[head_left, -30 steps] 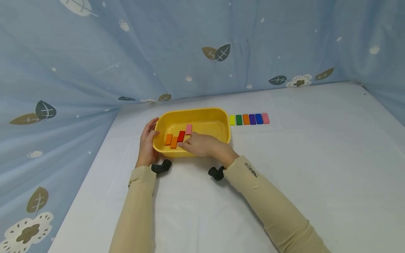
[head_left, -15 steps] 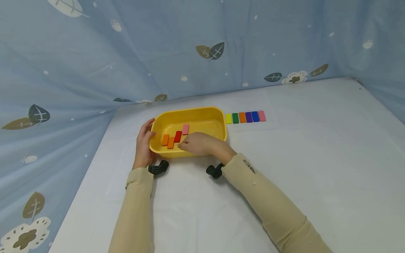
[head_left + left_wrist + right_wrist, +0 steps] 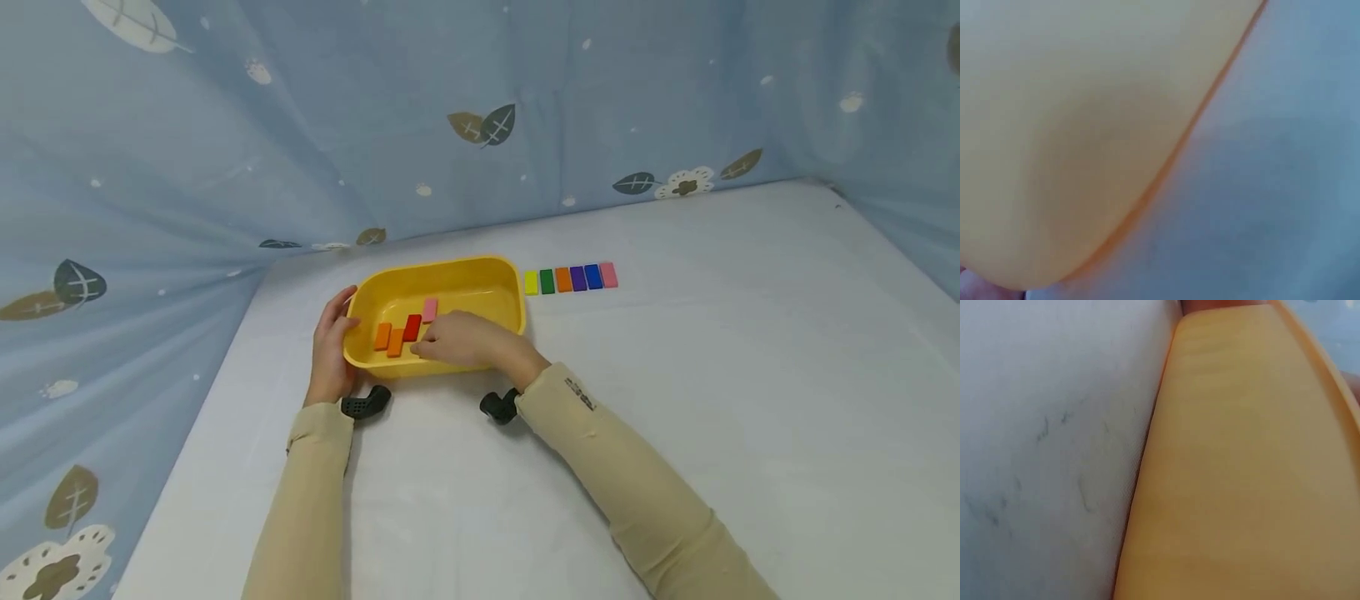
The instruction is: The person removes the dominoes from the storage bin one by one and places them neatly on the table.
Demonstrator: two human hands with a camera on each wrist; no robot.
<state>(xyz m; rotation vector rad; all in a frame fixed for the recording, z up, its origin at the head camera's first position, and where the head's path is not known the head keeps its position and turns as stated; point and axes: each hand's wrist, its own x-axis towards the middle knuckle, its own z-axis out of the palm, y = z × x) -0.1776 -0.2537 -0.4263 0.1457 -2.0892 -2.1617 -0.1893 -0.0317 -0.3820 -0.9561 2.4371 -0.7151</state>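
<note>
**Four blocks on show in the yellow tray**

And we're at the table! Left hand has its grip hooked on the tray's left end, thumb over the rim. Right hand dips inside, just beside the red block and the pink block; is its grip pinching anything? Can't tell, the hand covers it. Two orange blocks lie nearest the left hand. They look light, stiff and hard to break, perhaps slippery on that smooth floor, so I'd pinch the long edges at mid-length. The tray seems light, with a little give: rim-hold, please! Outside, six blocks line up by its right end.
</note>
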